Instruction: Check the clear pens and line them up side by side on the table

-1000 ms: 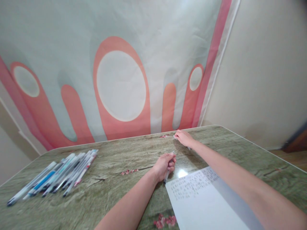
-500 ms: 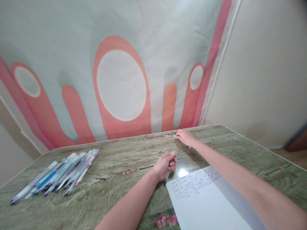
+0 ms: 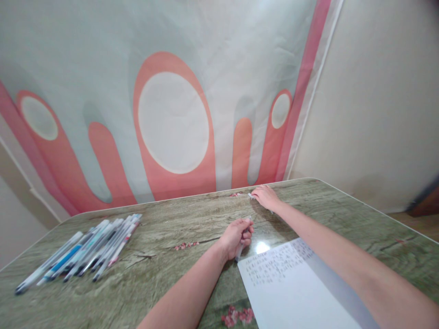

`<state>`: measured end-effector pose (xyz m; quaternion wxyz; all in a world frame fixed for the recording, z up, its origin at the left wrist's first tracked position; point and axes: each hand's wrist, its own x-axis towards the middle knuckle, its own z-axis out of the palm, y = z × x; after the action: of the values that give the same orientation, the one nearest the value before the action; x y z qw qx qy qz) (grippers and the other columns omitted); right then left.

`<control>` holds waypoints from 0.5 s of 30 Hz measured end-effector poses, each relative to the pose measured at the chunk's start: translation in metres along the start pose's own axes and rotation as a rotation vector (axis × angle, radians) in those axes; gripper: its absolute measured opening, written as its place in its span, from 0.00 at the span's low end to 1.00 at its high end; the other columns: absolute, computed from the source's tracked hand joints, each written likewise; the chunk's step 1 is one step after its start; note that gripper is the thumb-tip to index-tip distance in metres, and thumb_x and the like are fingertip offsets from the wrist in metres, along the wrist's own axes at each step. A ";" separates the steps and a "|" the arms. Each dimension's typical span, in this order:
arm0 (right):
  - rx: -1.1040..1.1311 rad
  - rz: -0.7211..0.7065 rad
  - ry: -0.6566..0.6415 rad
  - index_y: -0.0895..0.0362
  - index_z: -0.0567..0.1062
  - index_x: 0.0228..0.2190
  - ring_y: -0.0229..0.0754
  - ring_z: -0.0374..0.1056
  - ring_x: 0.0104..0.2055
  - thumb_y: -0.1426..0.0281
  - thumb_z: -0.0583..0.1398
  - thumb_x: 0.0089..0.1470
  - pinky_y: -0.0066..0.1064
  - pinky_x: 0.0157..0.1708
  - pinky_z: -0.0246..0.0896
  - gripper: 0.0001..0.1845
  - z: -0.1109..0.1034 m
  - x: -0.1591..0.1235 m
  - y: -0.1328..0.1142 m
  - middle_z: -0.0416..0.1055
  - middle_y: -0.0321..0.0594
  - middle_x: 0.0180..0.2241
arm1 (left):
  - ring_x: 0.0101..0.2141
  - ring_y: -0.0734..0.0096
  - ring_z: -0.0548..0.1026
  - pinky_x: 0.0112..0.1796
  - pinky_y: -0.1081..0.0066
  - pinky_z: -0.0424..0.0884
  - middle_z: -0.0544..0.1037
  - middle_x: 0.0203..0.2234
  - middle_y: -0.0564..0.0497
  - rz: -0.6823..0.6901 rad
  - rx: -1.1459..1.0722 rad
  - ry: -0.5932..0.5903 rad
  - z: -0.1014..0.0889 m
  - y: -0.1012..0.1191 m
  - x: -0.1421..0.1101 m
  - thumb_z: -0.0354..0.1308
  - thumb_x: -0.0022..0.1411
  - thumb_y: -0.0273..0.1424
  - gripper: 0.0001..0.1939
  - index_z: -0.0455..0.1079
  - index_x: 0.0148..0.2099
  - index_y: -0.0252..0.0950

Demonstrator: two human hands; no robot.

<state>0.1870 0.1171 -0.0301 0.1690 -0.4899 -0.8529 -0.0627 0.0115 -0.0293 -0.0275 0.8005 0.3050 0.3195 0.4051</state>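
My left hand [image 3: 237, 236] is closed around a pen [image 3: 239, 254], whose dark end points down toward the corner of the paper. The pen's other end shows just above my fingertips. Farther back, near the table's far edge, my right hand [image 3: 265, 197] is bent over a second slim, pale pen [image 3: 251, 196]. One whitish end sticks out left of the fingers and a bit of the other end shows below the wrist; the middle is hidden by the hand. Below my right forearm lies a white sheet of paper [image 3: 291, 297] with rows of handwriting along its upper part.
A row of several pens [image 3: 85, 249], mostly clear and white with one bright blue, lies on the left of the wood-patterned table [image 3: 164, 292]. Behind the far edge hangs a grey and coral printed cloth [image 3: 219, 68]. A plain wall [image 3: 377, 114] stands at the right.
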 end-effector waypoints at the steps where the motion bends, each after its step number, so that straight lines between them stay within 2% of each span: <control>1: 0.000 0.002 0.000 0.54 0.76 0.32 0.45 0.60 0.41 0.68 0.52 0.54 0.33 0.42 0.46 0.13 0.000 0.000 -0.001 0.74 0.43 0.35 | 0.15 0.88 0.51 0.15 0.83 0.42 0.63 0.21 0.55 0.000 0.003 0.001 0.000 0.000 0.000 0.54 0.55 0.31 0.08 0.61 0.33 0.31; 9: 0.056 0.033 -0.001 0.55 0.76 0.31 0.44 0.62 0.41 0.69 0.53 0.53 0.32 0.43 0.47 0.12 -0.003 0.001 -0.008 0.74 0.43 0.35 | 0.15 0.88 0.51 0.15 0.84 0.43 0.63 0.20 0.55 -0.004 0.006 0.015 0.001 0.001 0.000 0.54 0.54 0.32 0.08 0.61 0.33 0.32; 15: 0.188 0.073 0.041 0.57 0.75 0.30 0.45 0.62 0.42 0.70 0.54 0.52 0.35 0.44 0.48 0.10 -0.015 -0.002 -0.015 0.73 0.45 0.35 | 0.15 0.88 0.53 0.14 0.84 0.44 0.64 0.21 0.54 -0.008 -0.063 0.016 0.000 0.001 0.000 0.52 0.56 0.30 0.06 0.62 0.33 0.31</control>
<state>0.1785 0.1037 -0.0162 0.2336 -0.5012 -0.8331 0.0138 0.0112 -0.0287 -0.0266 0.8087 0.2751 0.3142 0.4142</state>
